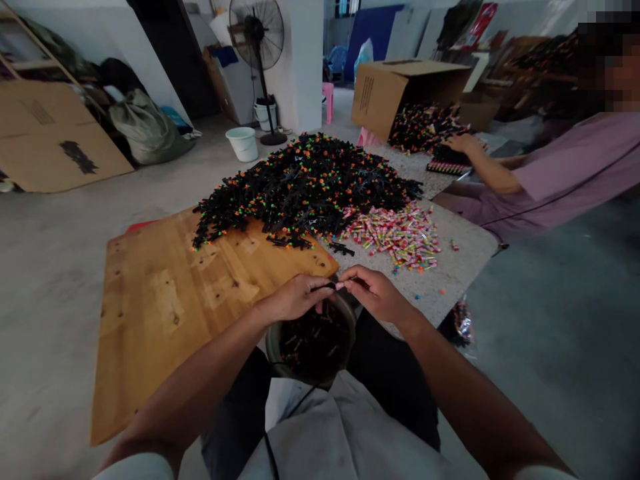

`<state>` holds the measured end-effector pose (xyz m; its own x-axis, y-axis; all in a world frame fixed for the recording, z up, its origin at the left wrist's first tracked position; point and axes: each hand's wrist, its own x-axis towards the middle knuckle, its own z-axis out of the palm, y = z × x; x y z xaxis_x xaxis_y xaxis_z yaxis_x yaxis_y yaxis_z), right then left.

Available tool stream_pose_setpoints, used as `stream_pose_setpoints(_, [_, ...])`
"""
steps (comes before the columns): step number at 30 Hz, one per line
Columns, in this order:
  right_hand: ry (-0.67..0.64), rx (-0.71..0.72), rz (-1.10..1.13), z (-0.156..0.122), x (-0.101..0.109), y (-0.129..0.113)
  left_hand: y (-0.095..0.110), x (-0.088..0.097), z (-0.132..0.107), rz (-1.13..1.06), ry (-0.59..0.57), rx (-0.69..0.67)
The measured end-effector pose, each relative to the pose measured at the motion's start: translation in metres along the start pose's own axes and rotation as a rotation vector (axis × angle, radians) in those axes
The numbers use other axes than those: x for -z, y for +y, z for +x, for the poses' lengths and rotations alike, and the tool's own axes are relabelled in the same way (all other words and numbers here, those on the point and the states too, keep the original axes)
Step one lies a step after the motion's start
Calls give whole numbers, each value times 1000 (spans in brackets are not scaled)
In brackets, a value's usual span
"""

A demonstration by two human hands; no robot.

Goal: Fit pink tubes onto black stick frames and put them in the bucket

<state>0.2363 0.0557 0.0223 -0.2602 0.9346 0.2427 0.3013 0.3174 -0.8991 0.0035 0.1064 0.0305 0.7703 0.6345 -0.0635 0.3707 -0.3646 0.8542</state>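
- Grey concrete floor (60, 267) spreads around a low speckled stone bench (460, 267); a yellowish wooden board (165, 313) lies over the bench's near left part.
- On the bench, a large heap of small black plastic pieces with orange and green tips (310, 183) partly covers the board's far edge; just to its right lies a smaller scatter of pink and yellow striped little tubes (400, 233).
- Left hand (295, 298) and right hand (375, 290) meet at the fingertips, both pinching one small black piece (330, 286) between them; it is held right above a round dark metal bowl (273, 347) of black pieces in the lap.
- Across the bench, a person in a mauve shirt (575, 167) rests a hand (457, 142) by another dark heap; a brown cardboard box (385, 93) lies on its side behind.
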Motion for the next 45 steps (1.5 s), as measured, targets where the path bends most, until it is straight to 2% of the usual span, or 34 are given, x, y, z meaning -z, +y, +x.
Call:
stream_pose_setpoints(4, [37,-26,72,-2,0,-3,8,-2,0,40,34,-52])
stream_pose_setpoints(8, [111,-81,216,-1,-6,7,10,-5,5,13,50,-49])
stream_pose_setpoints(12, [143,-164,386,-6,-22,28,-9,-12,11,-213,-83,53])
stream_pose_setpoints(15, [79,-220,348,-18,-36,51,-36,-27,10,-390,-225,181])
stream_pose_setpoints(18, [-131,-322,210,-24,-38,79,-65,-47,0,-307,-272,320])
stream_pose_setpoints(20, [-169,-361,13,-18,-26,97,-78,-59,-9,-86,-279,340])
stream_pose_setpoints(21, [-120,-373,-138,-12,-15,106,-82,-64,-13,42,-273,323])
stream_pose_setpoints(24, [167,-443,-669,16,28,127,-83,-65,-10,288,-208,234])
stream_pose_setpoints(26, [200,-474,-803,38,54,137,-77,-59,10,343,-106,169])
stream_pose_setpoints(28, [146,-471,-859,55,70,144,-70,-48,46,427,29,74])
stream_pose_setpoints(30, [76,-452,-899,67,75,148,-70,-37,89,568,130,-27])
stream_pose_setpoints(32, [28,-435,-935,71,74,150,-76,-29,132,695,178,-80])
stream_pose_setpoints(35, [-1,-428,-980,66,69,152,-96,-22,180,844,157,-76])
stream_pose_setpoints(38, [30,-431,-990,52,67,152,-115,-20,201,918,121,-95])
stream_pose_setpoints(40, [111,-450,-932,42,65,153,-121,-19,206,929,119,-147])
stream_pose_setpoints(43, [259,-491,-706,30,59,155,-117,-17,203,904,109,-222])
stream_pose_setpoints(45, [319,-460,-505,24,53,155,-108,-16,196,833,119,-211])
